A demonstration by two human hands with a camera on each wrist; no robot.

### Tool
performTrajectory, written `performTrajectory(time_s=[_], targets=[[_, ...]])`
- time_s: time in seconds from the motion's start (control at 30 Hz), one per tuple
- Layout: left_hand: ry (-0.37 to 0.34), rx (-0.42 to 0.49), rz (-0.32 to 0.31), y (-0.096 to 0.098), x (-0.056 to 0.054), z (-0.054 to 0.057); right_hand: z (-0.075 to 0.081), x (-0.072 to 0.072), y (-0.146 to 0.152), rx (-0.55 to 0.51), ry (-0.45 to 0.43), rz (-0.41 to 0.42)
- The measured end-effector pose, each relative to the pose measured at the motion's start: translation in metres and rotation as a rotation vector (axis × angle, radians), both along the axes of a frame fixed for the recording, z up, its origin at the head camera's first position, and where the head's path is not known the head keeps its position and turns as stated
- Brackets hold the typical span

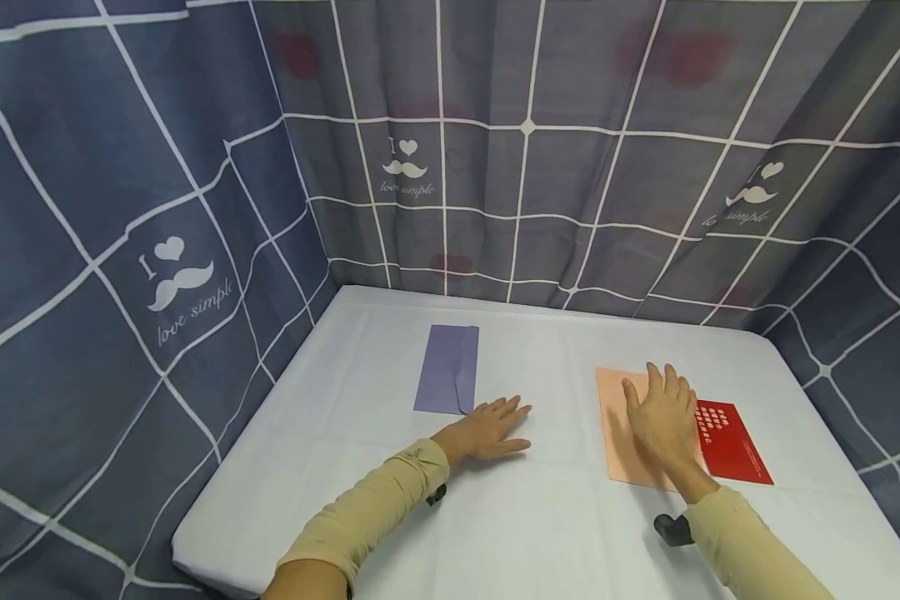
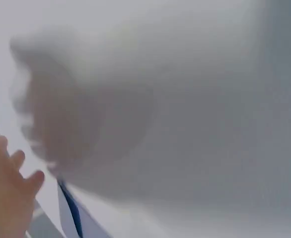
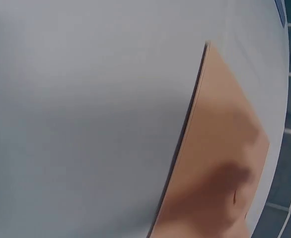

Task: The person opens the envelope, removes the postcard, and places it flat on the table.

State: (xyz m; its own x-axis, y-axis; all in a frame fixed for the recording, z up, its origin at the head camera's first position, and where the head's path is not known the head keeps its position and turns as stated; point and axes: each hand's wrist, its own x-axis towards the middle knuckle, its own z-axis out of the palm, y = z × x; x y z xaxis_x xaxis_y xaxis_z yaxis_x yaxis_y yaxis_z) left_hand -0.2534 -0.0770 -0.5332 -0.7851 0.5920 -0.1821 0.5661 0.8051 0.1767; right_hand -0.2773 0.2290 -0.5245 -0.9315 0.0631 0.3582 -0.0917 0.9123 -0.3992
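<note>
Left hand (image 1: pixel 487 431): grip spread wide, empty; purple envelope (image 1: pixel 442 367) at eleven o'clock; right hand (image 1: pixel 663 421): grip straight-fingered, empty, over peach envelope (image 1: pixel 618 454); red packet (image 1: pixel 735 446) at three o'clock.

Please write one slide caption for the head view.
Left hand near a purple envelope, right hand over peach paper, red printed paper alongside, on a white-covered table.

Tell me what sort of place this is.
Probably a curtained-off tabletop workspace: dark grid-patterned curtains hang along three sides of a white-covered table, and a purple envelope lies on it.
</note>
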Motion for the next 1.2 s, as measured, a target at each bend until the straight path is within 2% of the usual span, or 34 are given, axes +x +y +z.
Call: performTrajectory(time_s=[0.1, 0.23, 0.5, 0.6, 0.73, 0.87, 1.07, 1.2], targets=[[0.023, 0.088, 0.030, -0.019, -0.009, 0.009, 0.000, -0.002, -0.018, -0.018, -0.005, 0.047], [0.035, 0.152, 0.131, -0.052, -0.019, 0.015, -0.004, -0.004, -0.042, -0.035, -0.037, 0.112], [0.142, 0.142, 0.331, -0.104, -0.033, 0.013, -0.012, -0.008, -0.077, -0.049, -0.044, 0.183], [0.126, 0.114, 0.418, -0.116, -0.034, 0.011, -0.014, -0.010, -0.089, -0.049, -0.045, 0.206], [0.074, 0.084, 0.477, -0.126, -0.032, 0.009, -0.016, -0.010, -0.107, -0.055, -0.071, 0.252], [0.077, 0.081, 0.468, -0.130, -0.027, 0.004, -0.019, -0.009, -0.129, -0.069, -0.093, 0.295], [0.044, 0.040, 0.389, -0.129, -0.016, 0.000, -0.026, -0.002, -0.161, -0.088, -0.115, 0.387], [0.022, 0.017, 0.370, -0.128, -0.010, -0.003, -0.029, 0.002, -0.173, -0.085, -0.147, 0.442]])
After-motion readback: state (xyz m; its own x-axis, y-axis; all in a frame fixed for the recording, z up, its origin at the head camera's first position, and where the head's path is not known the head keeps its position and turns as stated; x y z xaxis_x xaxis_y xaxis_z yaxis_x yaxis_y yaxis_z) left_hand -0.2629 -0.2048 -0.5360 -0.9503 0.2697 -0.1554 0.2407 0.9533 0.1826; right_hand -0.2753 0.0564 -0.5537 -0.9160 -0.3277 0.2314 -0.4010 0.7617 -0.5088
